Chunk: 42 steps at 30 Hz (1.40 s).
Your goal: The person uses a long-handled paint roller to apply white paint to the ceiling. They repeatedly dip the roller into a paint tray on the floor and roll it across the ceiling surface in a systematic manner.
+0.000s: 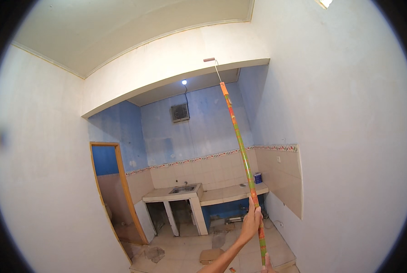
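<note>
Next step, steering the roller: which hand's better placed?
Likely the left hand: it holds the pole higher up, closer to the roller. The right hand is lower on the pole, mostly cut off by the bottom edge.

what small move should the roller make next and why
I'd probably slide the roller gently upward along the pale beam: it appears near the beam's lower edge, with more beam face above, and the left hand holds the pole, the right hand lower down.
</note>
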Motion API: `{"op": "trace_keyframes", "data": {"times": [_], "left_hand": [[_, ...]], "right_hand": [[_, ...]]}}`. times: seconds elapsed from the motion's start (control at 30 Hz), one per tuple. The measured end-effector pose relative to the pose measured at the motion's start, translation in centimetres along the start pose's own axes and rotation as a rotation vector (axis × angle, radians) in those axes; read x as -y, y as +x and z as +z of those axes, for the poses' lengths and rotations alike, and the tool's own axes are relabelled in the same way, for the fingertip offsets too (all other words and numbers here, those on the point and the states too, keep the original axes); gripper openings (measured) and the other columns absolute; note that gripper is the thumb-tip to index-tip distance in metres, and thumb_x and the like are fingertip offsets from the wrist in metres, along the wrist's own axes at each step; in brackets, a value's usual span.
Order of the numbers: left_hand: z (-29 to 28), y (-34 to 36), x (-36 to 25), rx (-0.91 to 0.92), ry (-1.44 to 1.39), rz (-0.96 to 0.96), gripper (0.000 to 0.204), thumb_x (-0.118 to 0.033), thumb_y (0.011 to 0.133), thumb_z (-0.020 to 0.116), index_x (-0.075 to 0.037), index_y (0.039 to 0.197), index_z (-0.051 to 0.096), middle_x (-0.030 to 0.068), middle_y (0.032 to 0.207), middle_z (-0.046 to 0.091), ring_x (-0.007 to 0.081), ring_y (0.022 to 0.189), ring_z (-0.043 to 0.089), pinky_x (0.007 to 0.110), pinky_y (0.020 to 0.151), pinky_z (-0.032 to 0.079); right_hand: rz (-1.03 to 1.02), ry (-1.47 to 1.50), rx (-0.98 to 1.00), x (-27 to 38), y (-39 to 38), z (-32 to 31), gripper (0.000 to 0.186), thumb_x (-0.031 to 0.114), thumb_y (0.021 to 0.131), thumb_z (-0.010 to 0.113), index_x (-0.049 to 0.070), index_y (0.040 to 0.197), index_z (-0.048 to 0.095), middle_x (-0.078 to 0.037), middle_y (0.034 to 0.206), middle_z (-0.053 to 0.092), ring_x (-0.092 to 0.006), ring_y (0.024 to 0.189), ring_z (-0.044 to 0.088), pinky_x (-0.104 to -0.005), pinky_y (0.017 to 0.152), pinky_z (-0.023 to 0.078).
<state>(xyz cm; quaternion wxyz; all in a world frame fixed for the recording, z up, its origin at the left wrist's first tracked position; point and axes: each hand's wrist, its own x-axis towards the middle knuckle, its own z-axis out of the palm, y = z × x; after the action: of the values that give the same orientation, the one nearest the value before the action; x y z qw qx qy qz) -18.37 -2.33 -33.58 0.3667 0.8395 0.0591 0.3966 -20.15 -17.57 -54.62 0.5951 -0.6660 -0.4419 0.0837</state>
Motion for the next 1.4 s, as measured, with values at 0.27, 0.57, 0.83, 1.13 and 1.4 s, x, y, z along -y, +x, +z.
{"op": "trace_keyframes", "data": {"times": [0.27,0.57,0.83,1.13,1.4], "left_hand": [[0.6,3.1,5.3,-0.090,0.013,0.153,0.068,-0.027,0.105,0.037,-0.005,0.157,-0.001,0.0099,0.073,0.058,0.0217,0.063,0.060,0.037,0.059,0.050],[1.1,-1.1,5.8,-0.019,0.012,-0.007,0.071,-0.028,0.105,0.039,-0.007,0.157,-0.004,0.0097,0.075,0.058,0.0229,0.064,0.060,0.037,0.060,0.050],[3.7,-7.4,8.1,-0.009,0.086,0.012,0.074,-0.028,0.105,0.041,-0.008,0.157,-0.007,0.0103,0.076,0.059,0.0234,0.066,0.062,0.036,0.061,0.050],[3.5,-5.1,10.6,-0.097,0.005,-0.033,0.066,-0.024,0.104,0.043,-0.005,0.157,0.010,0.0111,0.078,0.059,0.0219,0.067,0.061,0.035,0.062,0.049],[5.7,-12.5,15.9,0.093,-0.549,-0.232,0.064,-0.024,0.104,0.050,-0.007,0.157,0.018,0.0049,0.089,0.059,0.0144,0.073,0.061,0.030,0.068,0.051]], "right_hand": [[-0.254,-0.002,-0.235,-0.5,2.3,0.9,0.054,0.019,0.102,0.041,0.007,0.153,0.029,-0.031,0.096,0.058,-0.0413,0.080,0.063,-0.0442,0.072,0.048],[-0.030,0.005,-0.085,-2.9,-0.3,2.2,0.053,0.026,0.106,0.038,0.004,0.153,0.029,-0.035,0.115,0.060,-0.0391,0.083,0.061,-0.0427,0.077,0.049],[0.051,0.079,-0.194,-6.0,-4.8,4.4,0.044,0.026,0.104,0.043,0.004,0.142,0.048,-0.029,0.086,0.061,-0.0334,0.067,0.057,-0.0429,0.064,0.047],[0.069,0.079,-0.177,-7.0,-3.5,4.1,0.043,0.026,0.104,0.044,0.005,0.141,0.050,-0.028,0.084,0.061,-0.0330,0.066,0.057,-0.0429,0.062,0.047],[-0.117,0.033,-0.234,-3.4,5.2,1.2,0.042,0.026,0.104,0.044,0.005,0.140,0.051,-0.027,0.082,0.061,-0.0327,0.064,0.057,-0.0428,0.061,0.046]]}}
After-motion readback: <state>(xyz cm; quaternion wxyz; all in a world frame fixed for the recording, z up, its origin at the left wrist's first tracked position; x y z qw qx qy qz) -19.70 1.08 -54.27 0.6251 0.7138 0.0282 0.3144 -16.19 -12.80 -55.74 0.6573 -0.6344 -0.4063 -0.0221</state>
